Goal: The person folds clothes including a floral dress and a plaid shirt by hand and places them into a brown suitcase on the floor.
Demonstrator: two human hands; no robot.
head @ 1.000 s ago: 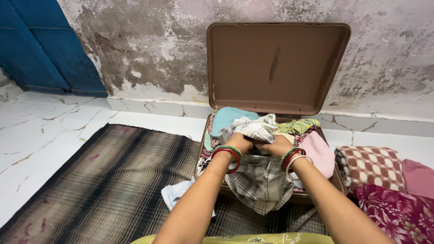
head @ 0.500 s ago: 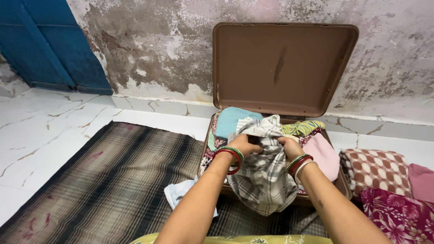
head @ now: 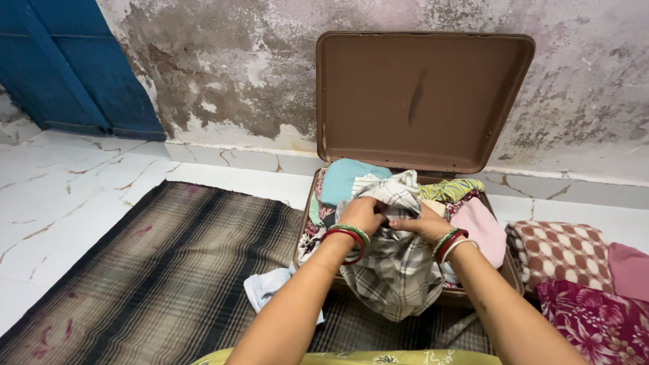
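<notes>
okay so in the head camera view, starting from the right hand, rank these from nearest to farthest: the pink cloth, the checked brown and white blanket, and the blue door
From the right hand:
1. Pink cloth, just to its right in the suitcase.
2. Checked brown and white blanket, farther right, on the floor outside the suitcase.
3. Blue door, far across at upper left.

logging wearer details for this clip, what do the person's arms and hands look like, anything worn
Both forearms are bare, with no sleeves in view. The left hand has red and green bangles at the wrist. The right hand has green and red bangles plus a thin silvery one. No rings can be made out.
</notes>
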